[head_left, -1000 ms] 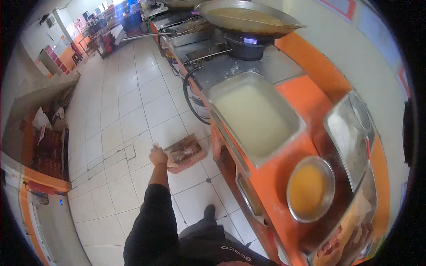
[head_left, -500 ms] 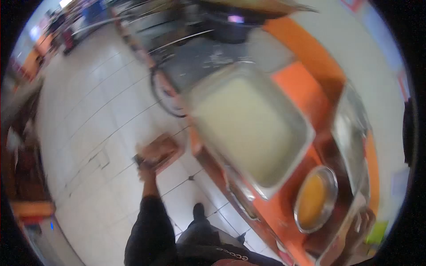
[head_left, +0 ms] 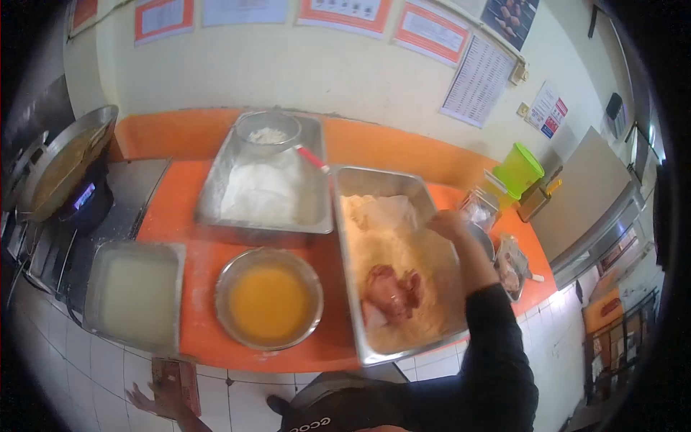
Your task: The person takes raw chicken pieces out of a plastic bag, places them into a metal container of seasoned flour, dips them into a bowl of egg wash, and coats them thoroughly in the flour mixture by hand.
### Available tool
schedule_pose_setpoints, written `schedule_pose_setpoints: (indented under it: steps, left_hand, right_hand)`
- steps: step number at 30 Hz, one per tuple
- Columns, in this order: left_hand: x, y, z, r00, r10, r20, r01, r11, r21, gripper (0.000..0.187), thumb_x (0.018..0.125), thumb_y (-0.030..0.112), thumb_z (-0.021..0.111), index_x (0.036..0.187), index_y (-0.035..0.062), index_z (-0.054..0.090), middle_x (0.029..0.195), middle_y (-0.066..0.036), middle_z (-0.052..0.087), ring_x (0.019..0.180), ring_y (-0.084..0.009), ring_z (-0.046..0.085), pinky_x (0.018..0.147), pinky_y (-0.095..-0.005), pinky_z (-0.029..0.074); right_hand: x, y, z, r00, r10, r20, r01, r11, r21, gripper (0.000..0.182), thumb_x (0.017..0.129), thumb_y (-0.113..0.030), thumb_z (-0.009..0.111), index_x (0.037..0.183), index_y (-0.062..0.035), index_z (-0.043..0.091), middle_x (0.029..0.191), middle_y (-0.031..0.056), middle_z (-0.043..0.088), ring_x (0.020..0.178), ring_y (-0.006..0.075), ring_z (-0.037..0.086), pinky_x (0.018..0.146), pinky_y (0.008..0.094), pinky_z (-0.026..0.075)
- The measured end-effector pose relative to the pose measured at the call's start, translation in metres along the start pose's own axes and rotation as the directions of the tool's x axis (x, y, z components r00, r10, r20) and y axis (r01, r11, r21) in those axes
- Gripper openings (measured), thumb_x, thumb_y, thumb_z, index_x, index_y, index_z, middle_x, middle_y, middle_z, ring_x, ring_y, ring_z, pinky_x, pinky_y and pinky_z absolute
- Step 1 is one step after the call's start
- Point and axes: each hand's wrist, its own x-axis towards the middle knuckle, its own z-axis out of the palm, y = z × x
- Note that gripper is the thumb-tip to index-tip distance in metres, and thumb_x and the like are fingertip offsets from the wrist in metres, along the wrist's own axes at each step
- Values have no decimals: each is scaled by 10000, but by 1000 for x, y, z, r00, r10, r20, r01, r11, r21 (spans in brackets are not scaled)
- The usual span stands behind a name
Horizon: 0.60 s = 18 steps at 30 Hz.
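Observation:
A deep metal tray (head_left: 363, 345) of pale orange breading (head_left: 374, 241) stands in front of me on the orange counter. Raw reddish meat (head_left: 392, 291) lies on the breading in its near half. My right hand (head_left: 450, 225) is over the tray's right rim, fingers bent down and blurred, and I cannot tell whether they grip anything. Close by in the tray is a pale, flat piece (head_left: 392, 212). My left hand (head_left: 160, 397) is low at the left, below the counter edge, fingers spread. It overlaps a reddish-brown box-like thing (head_left: 186, 378) near the floor.
A bowl of orange-yellow liquid (head_left: 268, 299) and a tray of cloudy liquid (head_left: 137, 291) stand left. Behind are a tray of white flour (head_left: 259, 191) and a red-handled strainer (head_left: 270, 133). A large wok (head_left: 65, 165) is far left; a green container (head_left: 518, 171) and meat tray (head_left: 512, 266) are right.
My view has swung right from the floor and cloudy tray to the breading tray. My right hand now shows at that tray's rim. My left hand stays low by the reddish-brown thing.

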Motion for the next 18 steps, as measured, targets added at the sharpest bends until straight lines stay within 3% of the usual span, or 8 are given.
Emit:
schedule_pose_setpoints:
  steps: [4,5,6,7,9,14,16,18]
  left_hand:
    - [72,232,-56,990,-68,125,135,734,-666,366,801,197,538,1097,-5,464,1053,-171,447,1020,-311,439,860,-420,387]
    - [77,278,-70,980,172,102,-66,760,-647,318,808,169,519,1072,-2,477,1029,-170,472,994,-314,455,838,-418,391]
    - [82,325,-84,913,402,74,-264,718,-644,272,815,141,500,1047,1,490,1006,-168,496,968,-318,470,817,-416,396]
    - [74,366,-75,651,755,-81,-678,531,-508,185,765,120,534,912,9,544,976,-155,523,913,-311,502,788,-420,404]
    - [74,483,-99,593,799,-99,-532,296,-793,101,641,81,581,726,37,552,788,-112,560,759,-288,540,690,-366,438]
    - [14,621,-49,327,610,722,17,760,-650,293,702,308,622,799,35,582,781,-155,592,724,-322,563,645,-391,449]
    - [-18,634,-1,499,533,684,-30,799,-600,302,659,290,671,799,35,592,765,-161,602,683,-323,573,628,-389,459]
    - [-26,629,12,458,574,679,77,735,-674,268,651,238,691,773,23,587,715,-137,602,648,-276,576,600,-354,459]
  right_hand:
    - [94,-13,57,987,0,164,-79,877,474,251,715,-279,619,817,-50,620,754,55,588,673,161,541,630,315,452]
    - [120,-9,86,991,-131,34,50,589,807,233,723,-265,609,803,-46,616,727,54,586,636,158,540,595,307,449]
    - [131,-21,90,978,-184,-98,192,606,772,216,726,-242,603,793,-37,609,714,56,587,617,156,542,574,297,446]
    - [132,-39,82,945,-233,-229,326,619,714,199,729,-219,597,782,-28,603,701,58,587,599,155,544,553,287,443]
    - [116,-62,44,956,-228,-183,290,822,490,177,732,-185,587,767,-11,595,718,68,593,630,160,555,566,275,446]
    - [25,-84,-45,938,-166,303,-298,58,953,193,772,-186,553,773,4,586,792,89,598,724,177,576,634,265,473]
    - [29,-80,-15,939,-215,267,-289,-74,955,199,778,-190,558,799,7,583,791,93,596,706,181,576,632,264,483]
    - [21,-74,-7,947,-212,243,-276,-143,951,197,779,-188,566,810,6,577,782,91,591,698,185,576,650,271,488]
